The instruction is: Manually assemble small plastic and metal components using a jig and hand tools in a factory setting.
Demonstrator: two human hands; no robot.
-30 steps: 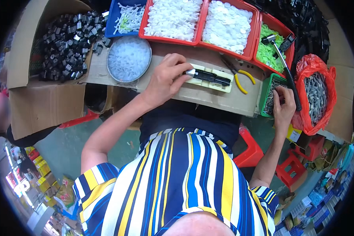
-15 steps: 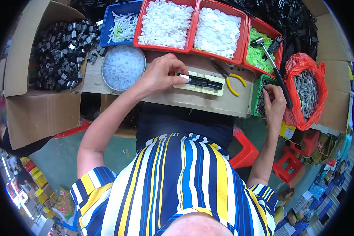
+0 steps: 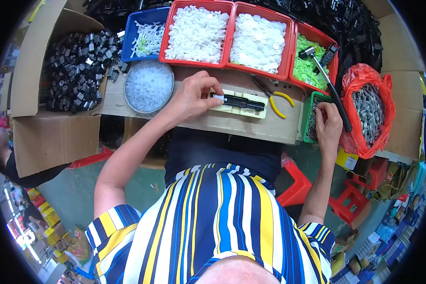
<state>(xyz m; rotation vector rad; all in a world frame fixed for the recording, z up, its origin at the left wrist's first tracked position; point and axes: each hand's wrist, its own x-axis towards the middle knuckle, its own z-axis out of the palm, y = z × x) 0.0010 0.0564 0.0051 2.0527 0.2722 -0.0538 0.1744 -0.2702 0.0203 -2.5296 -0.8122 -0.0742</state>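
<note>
Two digits of your left hand [image 3: 194, 97] pinch the long black plastic part [image 3: 244, 102]; steady it. Right hand [image 3: 330, 124]: grip unclear.

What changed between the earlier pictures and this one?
Only the view visibly shifted, putting the bench slightly further left in frame. The left hand still pinches the left end of the black part in the cream fixture; the right hand stays at the green bin.

Pliers [image 3: 276, 109]: yellow-handled, between left hand [image 3: 193, 100] and right hand [image 3: 329, 125]. Hammer [image 3: 336, 93]: just right of right hand. Red bag [image 3: 387, 120]: farther right. Round dish [image 3: 149, 111]: left of left hand. Carton [image 3: 57, 142]: farther left.
</note>
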